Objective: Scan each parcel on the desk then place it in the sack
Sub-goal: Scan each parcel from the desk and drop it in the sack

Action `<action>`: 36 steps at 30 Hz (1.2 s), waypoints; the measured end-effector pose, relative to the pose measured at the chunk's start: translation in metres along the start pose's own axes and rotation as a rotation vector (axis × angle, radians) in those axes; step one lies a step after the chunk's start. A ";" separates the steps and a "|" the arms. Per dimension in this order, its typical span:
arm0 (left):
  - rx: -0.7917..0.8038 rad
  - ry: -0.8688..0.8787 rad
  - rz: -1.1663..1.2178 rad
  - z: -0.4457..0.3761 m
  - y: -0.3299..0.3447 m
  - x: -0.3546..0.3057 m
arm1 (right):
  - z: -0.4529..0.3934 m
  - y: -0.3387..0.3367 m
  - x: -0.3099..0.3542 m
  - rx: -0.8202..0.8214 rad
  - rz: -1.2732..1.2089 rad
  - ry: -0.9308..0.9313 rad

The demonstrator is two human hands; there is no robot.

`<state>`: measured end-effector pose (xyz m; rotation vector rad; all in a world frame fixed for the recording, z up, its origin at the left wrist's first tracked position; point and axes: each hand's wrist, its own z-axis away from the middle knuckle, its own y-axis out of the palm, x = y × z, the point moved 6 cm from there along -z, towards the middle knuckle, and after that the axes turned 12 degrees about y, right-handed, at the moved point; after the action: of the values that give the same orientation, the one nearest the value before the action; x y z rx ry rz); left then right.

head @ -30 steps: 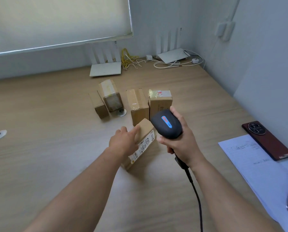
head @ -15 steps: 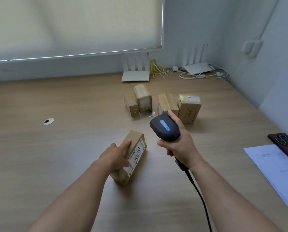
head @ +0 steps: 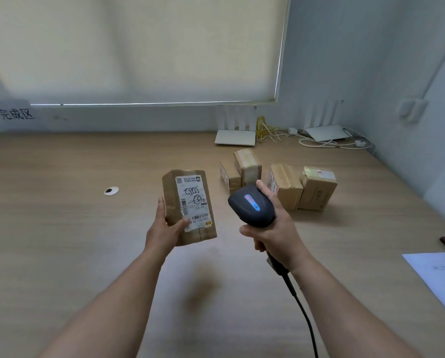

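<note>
Left hand (head: 164, 231) holds cardboard parcel (head: 189, 206) lifted off the wooden desk (head: 61, 228), thumb across the white shipping label (head: 193, 202), label face up toward camera. Right hand (head: 273, 228) grips black handheld barcode scanner (head: 251, 205) just right of the parcel, cable (head: 304, 313) trailing down. Four more cardboard parcels (head: 286, 186) sit on desk beyond the right hand.
</note>
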<state>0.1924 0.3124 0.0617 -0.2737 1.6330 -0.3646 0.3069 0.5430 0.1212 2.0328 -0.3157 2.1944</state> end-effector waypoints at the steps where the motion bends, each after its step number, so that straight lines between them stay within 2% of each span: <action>1: -0.015 0.000 0.101 0.000 -0.003 -0.001 | 0.001 0.004 0.001 0.006 -0.009 0.001; 3: -0.031 -0.011 0.289 -0.001 -0.008 -0.004 | 0.004 0.012 0.004 0.024 -0.030 0.003; 6: -0.020 -0.007 0.387 -0.007 -0.017 -0.010 | 0.007 0.027 0.006 0.069 -0.064 0.009; 11: 0.038 0.055 0.380 -0.009 -0.031 -0.020 | 0.012 0.051 0.001 0.147 -0.133 0.053; 17: 0.067 0.100 0.320 -0.011 -0.050 -0.020 | 0.020 0.073 -0.006 0.193 -0.099 0.105; 36: 0.082 0.113 0.372 0.010 -0.076 0.001 | 0.056 0.102 -0.013 0.160 -0.121 0.102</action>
<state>0.1994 0.2411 0.0903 0.1157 1.7337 -0.1633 0.3375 0.4315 0.1060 1.9488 -0.0047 2.3044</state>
